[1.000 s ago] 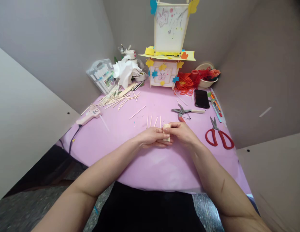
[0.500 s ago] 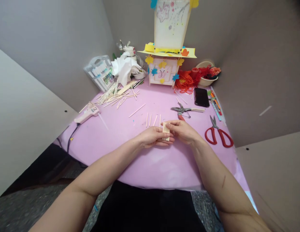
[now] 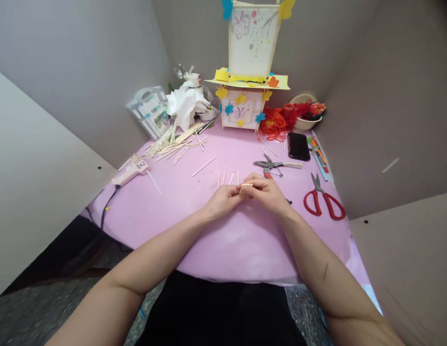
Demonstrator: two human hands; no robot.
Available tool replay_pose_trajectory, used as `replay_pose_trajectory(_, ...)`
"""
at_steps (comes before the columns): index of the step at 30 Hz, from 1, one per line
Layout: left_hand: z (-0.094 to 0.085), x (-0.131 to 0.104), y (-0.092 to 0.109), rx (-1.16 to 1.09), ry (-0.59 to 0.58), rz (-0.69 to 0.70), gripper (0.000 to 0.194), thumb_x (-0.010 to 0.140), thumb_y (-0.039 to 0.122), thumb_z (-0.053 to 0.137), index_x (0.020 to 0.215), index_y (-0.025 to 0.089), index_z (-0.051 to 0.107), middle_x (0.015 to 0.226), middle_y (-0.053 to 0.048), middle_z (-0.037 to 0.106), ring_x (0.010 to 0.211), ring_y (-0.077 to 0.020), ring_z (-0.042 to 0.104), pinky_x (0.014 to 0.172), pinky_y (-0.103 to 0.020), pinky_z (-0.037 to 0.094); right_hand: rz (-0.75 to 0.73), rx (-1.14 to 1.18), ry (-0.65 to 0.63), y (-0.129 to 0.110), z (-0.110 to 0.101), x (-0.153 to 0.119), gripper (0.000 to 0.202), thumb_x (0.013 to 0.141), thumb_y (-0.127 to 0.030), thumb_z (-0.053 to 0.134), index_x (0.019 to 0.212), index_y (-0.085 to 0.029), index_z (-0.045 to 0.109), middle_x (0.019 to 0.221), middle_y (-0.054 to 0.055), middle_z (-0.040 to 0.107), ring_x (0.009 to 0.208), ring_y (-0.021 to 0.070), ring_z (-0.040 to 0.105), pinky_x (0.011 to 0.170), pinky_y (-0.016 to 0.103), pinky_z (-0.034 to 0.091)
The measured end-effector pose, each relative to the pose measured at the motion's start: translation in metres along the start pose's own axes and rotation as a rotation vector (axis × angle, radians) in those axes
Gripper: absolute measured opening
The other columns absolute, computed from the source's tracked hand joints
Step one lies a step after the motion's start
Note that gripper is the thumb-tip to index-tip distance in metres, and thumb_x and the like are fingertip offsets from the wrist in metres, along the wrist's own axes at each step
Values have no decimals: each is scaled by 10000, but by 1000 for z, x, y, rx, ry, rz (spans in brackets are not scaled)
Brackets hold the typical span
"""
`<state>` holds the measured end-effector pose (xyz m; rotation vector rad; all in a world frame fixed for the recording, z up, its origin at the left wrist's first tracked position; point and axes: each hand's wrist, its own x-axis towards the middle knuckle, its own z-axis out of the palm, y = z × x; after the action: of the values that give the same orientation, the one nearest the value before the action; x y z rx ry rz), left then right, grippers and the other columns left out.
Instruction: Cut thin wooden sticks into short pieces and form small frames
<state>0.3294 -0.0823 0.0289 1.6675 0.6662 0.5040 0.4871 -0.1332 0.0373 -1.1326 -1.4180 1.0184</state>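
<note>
Between both hands is a small panel of wooden sticks (image 3: 247,185) laid side by side, turned so that its row of stick ends faces up. My left hand (image 3: 226,198) grips its left side with bent fingers. Thumb and fingers of my right hand (image 3: 264,192) are closed round the panel, hiding most of it. Just beyond the hands, several short wooden sticks (image 3: 223,179) lie apart in a row on the pink-covered table (image 3: 237,254). Pruning shears (image 3: 270,165) rest beyond my right hand, their red handle partly covered by it.
Red-handled scissors (image 3: 323,198) and a black phone (image 3: 298,146) lie to the right. On the left are a glue gun (image 3: 133,169) and a pile of sticks (image 3: 176,144). A decorated paper lantern (image 3: 243,105) stands at the back, beside red cord (image 3: 273,124).
The stick panel has been tipped from showing its flat face to showing its end edge. My right hand has turned over it, and my left fingers have drawn in.
</note>
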Motion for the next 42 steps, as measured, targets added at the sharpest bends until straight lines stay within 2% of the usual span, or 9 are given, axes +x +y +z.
replay_pose_trajectory(5, -13, 0, -16, 468, 56, 294, 202, 849, 312, 564, 879, 194, 725, 968, -46, 668, 951, -194, 559, 882, -338, 409, -71, -58, -28, 15, 6, 1, 137, 803, -312, 642, 833, -227, 744, 822, 20, 568, 803, 141, 540, 748, 284, 426)
replay_pose_trajectory(9, -18, -1, -25, 713, 96, 255, 224, 834, 365, 593, 757, 196, 719, 851, -44, 612, 865, -180, 515, 844, -339, 380, -42, -44, -54, 27, 13, 1, 122, 802, -293, 647, 823, -224, 745, 815, 22, 585, 796, 145, 551, 737, 288, 424)
replay_pose_trajectory(14, -17, -1, -27, 743, 90, 243, 271, 844, 374, 585, 701, 176, 702, 780, -38, 590, 803, -167, 507, 796, -313, 378, -51, -64, -35, 28, 15, -1, 120, 811, -284, 638, 814, -223, 741, 805, 22, 596, 779, 148, 561, 722, 293, 429)
replay_pose_trajectory(18, -17, -1, -24, 654, 65, 252, 200, 822, 339, 619, 738, 185, 713, 807, -32, 633, 819, -169, 552, 816, -313, 398, -69, -68, -17, 30, 17, -2, 108, 811, -268, 640, 817, -229, 741, 816, 22, 599, 803, 151, 567, 742, 295, 432)
replay_pose_trajectory(22, -12, -5, -21, 359, 105, 179, 179, 802, 301, 638, 904, 170, 705, 903, -47, 683, 839, -173, 611, 781, -287, 455, -92, -69, 2, 34, 18, -1, 105, 802, -254, 653, 851, -252, 746, 859, 15, 574, 847, 150, 553, 787, 298, 427)
replay_pose_trajectory(25, -4, -9, -24, 95, 227, 137, 526, 764, 244, 672, 1266, 176, 532, 1062, -80, 678, 945, -186, 630, 846, -303, 474, -109, -91, 11, 34, 18, 0, 117, 804, -248, 652, 867, -263, 749, 858, 14, 547, 870, 153, 533, 821, 307, 417)
replay_pose_trajectory(28, 2, -11, -29, -75, 203, 155, 761, 782, 172, 628, 1450, 178, 265, 1129, -100, 660, 1016, -177, 621, 923, -326, 452, -124, -169, 48, 33, 19, -1, 138, 812, -255, 645, 899, -275, 749, 844, 17, 510, 871, 161, 507, 830, 324, 408)
replay_pose_trajectory(35, 1, -6, -24, -296, 104, 69, 1032, 750, 161, 646, 1490, 182, -74, 883, -40, 709, 808, -149, 669, 783, -295, 499, -161, -341, 104, 31, 21, 0, 125, 798, -264, 666, 875, -299, 757, 1050, 45, 521, 957, 201, 453, 902, 390, 371)
replay_pose_trajectory(42, 0, -3, -21, -265, 94, 43, 1029, 737, 163, 644, 1494, 151, -53, 793, -12, 698, 701, -137, 655, 703, -256, 504, -167, -312, 85, 33, 20, -1, 133, 809, -273, 653, 885, -318, 752, 1059, 36, 560, 987, 206, 464, 927, 397, 368)
